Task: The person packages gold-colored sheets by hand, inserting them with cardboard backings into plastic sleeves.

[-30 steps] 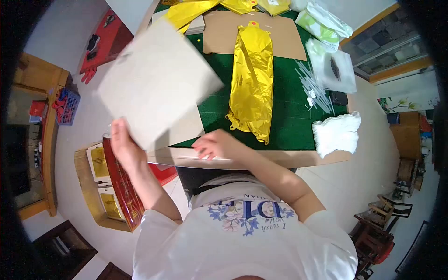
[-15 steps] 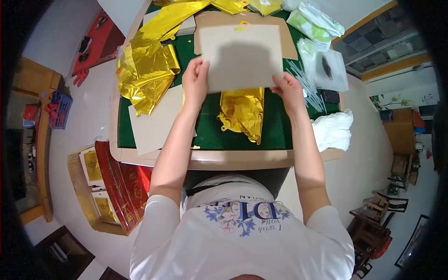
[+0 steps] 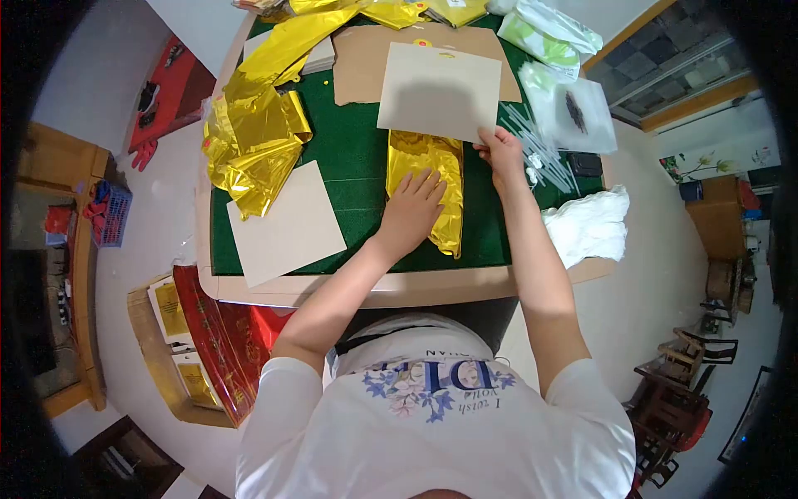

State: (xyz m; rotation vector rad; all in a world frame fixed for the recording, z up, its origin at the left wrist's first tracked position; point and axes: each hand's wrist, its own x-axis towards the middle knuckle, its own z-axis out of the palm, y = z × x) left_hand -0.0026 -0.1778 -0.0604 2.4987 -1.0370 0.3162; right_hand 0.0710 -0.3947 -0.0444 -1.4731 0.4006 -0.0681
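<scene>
My right hand [image 3: 501, 155] pinches the lower right corner of a greyish-beige cardboard sheet [image 3: 440, 87]. The sheet's lower edge overlaps the top of a crumpled gold foil piece [image 3: 426, 150]. On that foil my left hand [image 3: 413, 208] lies flat with its fingers extended. A second cardboard sheet [image 3: 287, 224] rests askew on the green table surface [image 3: 349, 141], left of my left hand. Behind the held sheet is a larger piece of brown cardboard [image 3: 357, 66].
Heaped gold foil [image 3: 258, 137] covers the table's left side, near a stack of boards [image 3: 320, 58]. To the right are translucent strips [image 3: 553, 162], a black case [image 3: 585, 165], a white cloth [image 3: 592, 224] and plastic bags [image 3: 553, 37]. A box [image 3: 170, 366] stands on the floor.
My left hand has let go of the cardboard sheet and come down onto the gold foil. The sheet, still in my right hand, has moved slightly and tilted.
</scene>
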